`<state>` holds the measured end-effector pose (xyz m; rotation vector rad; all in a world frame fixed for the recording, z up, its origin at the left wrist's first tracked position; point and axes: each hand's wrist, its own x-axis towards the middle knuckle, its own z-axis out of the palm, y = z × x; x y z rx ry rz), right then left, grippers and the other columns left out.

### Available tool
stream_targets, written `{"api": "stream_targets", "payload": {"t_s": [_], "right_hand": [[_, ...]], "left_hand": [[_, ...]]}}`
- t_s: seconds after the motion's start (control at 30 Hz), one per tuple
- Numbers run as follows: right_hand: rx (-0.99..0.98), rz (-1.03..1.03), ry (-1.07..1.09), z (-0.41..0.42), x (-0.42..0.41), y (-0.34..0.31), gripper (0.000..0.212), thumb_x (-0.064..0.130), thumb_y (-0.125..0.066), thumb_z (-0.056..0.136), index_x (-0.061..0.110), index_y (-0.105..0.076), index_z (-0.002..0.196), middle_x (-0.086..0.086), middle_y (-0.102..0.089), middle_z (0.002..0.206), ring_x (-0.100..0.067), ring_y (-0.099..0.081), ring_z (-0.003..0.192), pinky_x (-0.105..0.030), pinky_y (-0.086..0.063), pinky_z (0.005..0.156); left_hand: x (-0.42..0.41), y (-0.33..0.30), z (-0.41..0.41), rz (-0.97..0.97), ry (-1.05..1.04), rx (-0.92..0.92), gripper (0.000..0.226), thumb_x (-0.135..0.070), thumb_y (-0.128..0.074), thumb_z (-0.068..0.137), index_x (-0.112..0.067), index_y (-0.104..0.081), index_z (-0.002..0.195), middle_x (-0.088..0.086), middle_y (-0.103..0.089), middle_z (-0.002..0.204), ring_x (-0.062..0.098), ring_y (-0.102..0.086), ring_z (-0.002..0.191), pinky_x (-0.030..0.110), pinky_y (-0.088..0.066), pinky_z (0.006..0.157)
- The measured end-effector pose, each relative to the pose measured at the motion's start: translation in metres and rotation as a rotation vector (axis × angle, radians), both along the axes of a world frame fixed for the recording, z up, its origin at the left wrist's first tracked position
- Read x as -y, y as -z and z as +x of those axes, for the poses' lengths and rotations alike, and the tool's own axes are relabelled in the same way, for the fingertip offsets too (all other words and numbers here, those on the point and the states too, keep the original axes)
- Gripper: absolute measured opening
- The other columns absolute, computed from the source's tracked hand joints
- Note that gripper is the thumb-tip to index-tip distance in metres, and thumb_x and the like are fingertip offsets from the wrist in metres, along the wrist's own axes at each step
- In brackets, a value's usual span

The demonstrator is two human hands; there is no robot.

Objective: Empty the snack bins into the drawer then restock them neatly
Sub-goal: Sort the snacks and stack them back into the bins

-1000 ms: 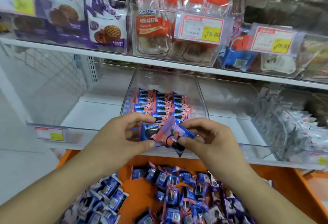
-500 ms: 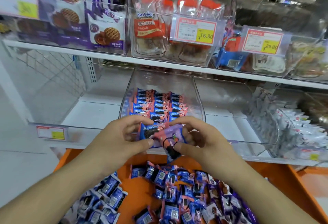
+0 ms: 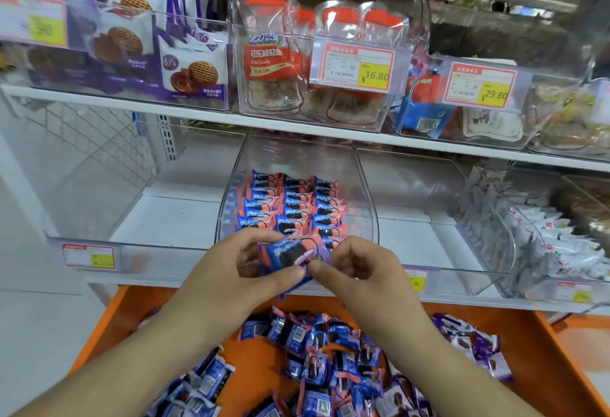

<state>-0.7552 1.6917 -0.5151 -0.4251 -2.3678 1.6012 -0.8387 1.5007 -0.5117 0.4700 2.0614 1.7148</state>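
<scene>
A clear snack bin (image 3: 231,185) on the lower shelf holds neat rows of blue and pink cookie packets (image 3: 290,202). Just in front of its open mouth, my left hand (image 3: 231,271) and my right hand (image 3: 359,268) together pinch a small stack of the same blue and pink packets (image 3: 287,253), thumbs meeting at its lower edge. Below, the orange drawer (image 3: 118,317) is pulled out and carries several loose packets (image 3: 317,357) in heaps.
An empty clear bin (image 3: 429,192) stands right of the filled one, then a bin of white packets (image 3: 554,245). The upper shelf (image 3: 198,116) carries bins of biscuits and jars with price tags. Purple packets (image 3: 475,350) lie at the drawer's right side.
Both hands have drawn closer together on the stack and squared the loose, tilted packet into it. The stack now sits slightly higher, nearer the bin mouth.
</scene>
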Motion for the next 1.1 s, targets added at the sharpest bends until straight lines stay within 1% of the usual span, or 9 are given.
{"api": "stream_targets", "payload": {"t_s": [0.07,0.13,0.2,0.3,0.47,0.6,0.7,0.9,1.1], "right_hand": [[0.005,0.083,-0.041,-0.001,-0.002,0.002,0.028,0.038,-0.083,0.086,0.021,-0.062,0.077,0.01,-0.053,0.065,-0.008,-0.048,0.063,-0.017,-0.043,0.058],[0.031,0.052,-0.079,-0.004,-0.006,0.002,0.018,0.039,-0.083,0.087,0.03,-0.067,0.091,0.015,-0.065,0.082,-0.004,-0.062,0.078,-0.017,-0.05,0.07],[0.058,-0.065,-0.135,-0.006,-0.009,0.003,0.027,0.036,-0.08,0.089,0.04,-0.067,0.113,0.011,-0.072,0.108,-0.011,-0.071,0.1,-0.029,-0.058,0.084],[0.066,0.006,-0.141,-0.009,-0.01,0.004,0.039,0.039,-0.077,0.091,0.038,-0.065,0.128,0.008,-0.073,0.119,-0.013,-0.072,0.108,-0.041,-0.061,0.092],[0.07,0.205,-0.138,-0.011,-0.012,-0.002,0.04,0.038,-0.082,0.089,0.043,-0.065,0.125,0.022,-0.069,0.111,0.006,-0.065,0.104,-0.015,-0.055,0.089],[0.011,0.461,-0.142,-0.033,-0.038,-0.019,0.042,0.04,-0.074,0.095,0.048,-0.059,0.134,0.03,-0.061,0.131,0.012,-0.054,0.112,-0.013,-0.044,0.097],[0.007,0.656,-0.053,-0.051,-0.069,-0.021,0.048,0.036,-0.069,0.098,0.036,-0.055,0.144,0.021,-0.054,0.147,0.002,-0.045,0.131,-0.018,-0.033,0.109],[0.059,0.695,-0.03,-0.059,-0.097,0.0,0.05,0.032,-0.07,0.098,0.031,-0.055,0.145,0.013,-0.053,0.147,-0.006,-0.042,0.139,-0.018,-0.029,0.112],[0.054,0.665,-0.022,-0.059,-0.103,0.005,0.046,0.032,-0.07,0.099,0.034,-0.055,0.142,0.016,-0.053,0.145,-0.002,-0.044,0.134,-0.013,-0.027,0.105]], "left_hand": [[-0.001,0.001,-0.002,-0.02,-0.005,-0.009,0.052,-0.036,-0.087,0.072,-0.04,-0.067,0.12,-0.02,-0.075,0.111,0.001,-0.072,0.102,0.031,-0.059,0.092],[-0.001,0.002,-0.005,-0.03,-0.005,-0.027,0.051,-0.033,-0.087,0.075,-0.041,-0.067,0.121,-0.018,-0.075,0.113,0.003,-0.073,0.103,0.033,-0.061,0.09],[-0.001,0.002,-0.006,-0.025,0.011,-0.04,0.052,-0.033,-0.086,0.076,-0.043,-0.066,0.122,-0.018,-0.074,0.116,0.003,-0.072,0.105,0.031,-0.062,0.089],[-0.003,0.003,-0.009,-0.074,0.042,-0.094,0.05,-0.033,-0.087,0.079,-0.046,-0.066,0.122,-0.017,-0.074,0.116,0.001,-0.071,0.105,0.028,-0.059,0.091],[-0.005,-0.006,-0.028,-0.261,0.132,-0.3,0.051,-0.035,-0.094,0.072,-0.047,-0.066,0.113,-0.021,-0.07,0.111,0.001,-0.071,0.099,0.028,-0.058,0.089],[-0.021,-0.018,-0.066,-0.323,0.111,-0.454,0.048,-0.035,-0.095,0.07,-0.044,-0.065,0.106,-0.021,-0.071,0.102,-0.001,-0.069,0.092,0.027,-0.058,0.082],[-0.043,-0.016,-0.097,-0.454,0.092,-0.569,0.052,-0.037,-0.093,0.073,-0.044,-0.06,0.112,-0.024,-0.066,0.105,-0.011,-0.063,0.089,0.006,-0.049,0.07],[-0.077,0.014,-0.128,-0.798,0.198,-0.682,0.054,-0.041,-0.089,0.077,-0.039,-0.061,0.123,-0.015,-0.066,0.108,0.005,-0.058,0.077,0.019,-0.038,0.063],[-0.086,0.028,-0.133,-0.741,0.28,-0.67,0.057,-0.041,-0.091,0.075,-0.038,-0.063,0.125,-0.015,-0.065,0.118,0.004,-0.059,0.093,0.015,-0.043,0.075]]}}
